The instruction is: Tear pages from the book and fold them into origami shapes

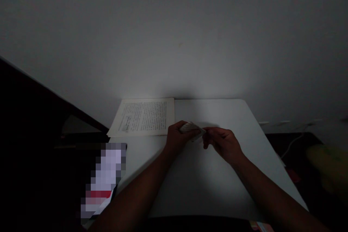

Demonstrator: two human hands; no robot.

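Above the middle of the white table, a small folded piece of printed paper (189,127) is between my two hands. My left hand (176,134) is closed around its left side, with the thumb lying across the front. At the paper's right corner, my right hand (221,141) pinches with thumb and fingertips. Dim light makes the exact folds and fingertips hard to see. Behind my left hand, printed sheets (146,116) lie flat at the table's far left corner.
The white table (212,188) stands against a pale wall (174,43). A lit screen (106,174), blurred into blocks, lies along the left edge. To the right are a thin white cable (292,144) and a yellowish-green thing (328,163) in shadow. A dark slanted edge rises at left.
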